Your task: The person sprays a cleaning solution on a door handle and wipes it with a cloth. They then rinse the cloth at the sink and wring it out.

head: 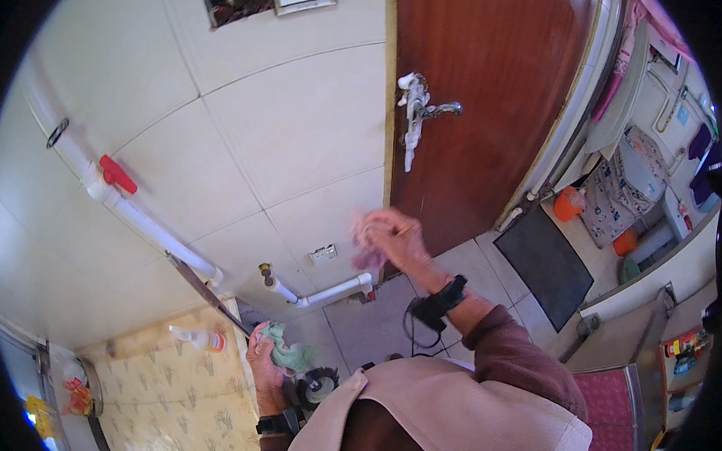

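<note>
My right hand (404,242) is raised in front of the tiled wall, beside the lower edge of a brown wooden door (489,56). It grips a crumpled pink cloth (367,259), blurred by motion. Above it, white foam clings to the backplate of a metal lever door handle (415,116). Down at the left, my left hand (261,361) holds a bunched light green cloth (289,348) at the edge of a table with a patterned yellowish cover (166,386). A white spray bottle (202,339) lies or leans on that cover; I cannot tell which.
A white pipe (155,231) with a red valve lever (118,174) runs down the wall. Lower sit a wall socket (323,254) and a floor-level pipe (337,290). A dark mat (543,267) lies on the tiles, with an orange bucket (568,204) beyond.
</note>
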`<action>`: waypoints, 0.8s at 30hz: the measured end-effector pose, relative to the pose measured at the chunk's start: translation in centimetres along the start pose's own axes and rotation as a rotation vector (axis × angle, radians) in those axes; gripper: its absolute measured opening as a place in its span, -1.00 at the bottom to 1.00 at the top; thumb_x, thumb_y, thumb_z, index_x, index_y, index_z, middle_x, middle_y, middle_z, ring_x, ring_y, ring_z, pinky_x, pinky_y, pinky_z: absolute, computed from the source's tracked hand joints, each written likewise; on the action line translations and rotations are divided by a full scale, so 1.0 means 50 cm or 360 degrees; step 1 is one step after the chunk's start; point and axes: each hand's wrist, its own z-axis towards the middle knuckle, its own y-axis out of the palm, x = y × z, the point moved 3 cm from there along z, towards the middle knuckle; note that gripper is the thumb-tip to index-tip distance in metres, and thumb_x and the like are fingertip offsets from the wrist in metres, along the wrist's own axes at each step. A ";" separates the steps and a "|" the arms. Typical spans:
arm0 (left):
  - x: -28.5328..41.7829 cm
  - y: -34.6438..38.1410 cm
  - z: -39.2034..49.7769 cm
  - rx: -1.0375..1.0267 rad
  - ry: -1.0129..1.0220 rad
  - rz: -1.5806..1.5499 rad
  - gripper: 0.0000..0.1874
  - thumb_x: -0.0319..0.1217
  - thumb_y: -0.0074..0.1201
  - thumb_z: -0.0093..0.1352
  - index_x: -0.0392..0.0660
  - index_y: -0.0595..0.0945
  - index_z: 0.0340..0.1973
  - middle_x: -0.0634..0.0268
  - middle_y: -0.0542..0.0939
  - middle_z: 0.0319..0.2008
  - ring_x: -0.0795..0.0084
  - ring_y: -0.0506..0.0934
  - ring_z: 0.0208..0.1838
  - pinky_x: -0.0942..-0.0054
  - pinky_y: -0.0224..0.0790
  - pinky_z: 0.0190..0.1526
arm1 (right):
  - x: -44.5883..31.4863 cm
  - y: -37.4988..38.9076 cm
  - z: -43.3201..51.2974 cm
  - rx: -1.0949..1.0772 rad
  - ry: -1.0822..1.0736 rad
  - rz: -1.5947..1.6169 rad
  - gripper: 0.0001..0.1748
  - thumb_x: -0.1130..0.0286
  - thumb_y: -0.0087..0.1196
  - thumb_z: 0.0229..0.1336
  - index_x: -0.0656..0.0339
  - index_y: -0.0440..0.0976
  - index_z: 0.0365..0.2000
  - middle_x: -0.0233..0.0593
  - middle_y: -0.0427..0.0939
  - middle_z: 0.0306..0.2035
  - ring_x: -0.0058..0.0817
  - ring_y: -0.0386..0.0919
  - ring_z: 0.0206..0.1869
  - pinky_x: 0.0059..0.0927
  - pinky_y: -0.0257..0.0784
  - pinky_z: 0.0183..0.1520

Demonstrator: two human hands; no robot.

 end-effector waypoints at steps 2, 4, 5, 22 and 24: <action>-0.006 0.008 0.008 0.0051 0.0042 -0.0010 -0.58 -0.52 0.07 0.17 -0.17 0.46 -0.02 0.25 0.53 -0.24 0.45 0.50 -0.33 0.47 0.46 -0.37 | -0.069 -0.083 0.049 0.0368 -0.0484 -0.0366 -0.83 0.53 0.04 0.07 0.24 0.47 -0.27 -0.32 0.55 -0.38 -0.54 0.54 -0.30 -0.52 0.50 -0.30; -0.008 0.020 0.014 0.0099 0.0086 0.0040 -0.57 -0.51 0.07 0.17 -0.17 0.45 -0.02 0.25 0.53 -0.23 0.44 0.50 -0.34 0.48 0.46 -0.38 | -0.140 -0.151 0.132 0.0624 -0.1101 -0.0672 -0.77 0.58 0.09 -0.02 0.23 0.46 -0.26 -0.25 0.52 -0.28 -0.39 0.52 -0.23 -0.41 0.47 -0.25; -0.009 0.028 0.015 0.0085 0.0109 0.0038 -0.57 -0.51 0.07 0.16 -0.17 0.45 -0.02 0.24 0.53 -0.23 0.44 0.50 -0.35 0.48 0.45 -0.38 | -0.165 -0.180 0.178 0.0708 -0.1299 -0.0762 -0.74 0.60 0.12 -0.07 0.23 0.46 -0.26 -0.23 0.50 -0.24 -0.29 0.50 -0.19 -0.34 0.45 -0.20; -0.008 0.151 0.060 0.0120 0.0261 0.0172 -0.53 -0.40 0.07 0.17 -0.17 0.41 0.01 0.25 0.51 -0.21 0.40 0.49 -0.29 0.43 0.43 -0.28 | -0.144 -0.274 0.382 0.0332 -0.1476 -0.1477 -0.93 0.45 0.01 -0.08 0.13 0.50 -0.51 -0.29 0.43 -0.30 -0.29 0.37 -0.16 -0.22 0.31 -0.25; -0.008 0.156 0.071 0.0096 0.0221 0.0182 -0.55 -0.43 0.04 0.18 -0.17 0.41 0.01 0.24 0.51 -0.20 0.41 0.49 -0.28 0.45 0.43 -0.28 | -0.161 -0.302 0.393 0.0921 -0.1692 -0.1339 -0.90 0.46 0.04 -0.08 0.14 0.51 -0.46 -0.33 0.42 -0.31 -0.32 0.37 -0.15 -0.16 0.27 -0.26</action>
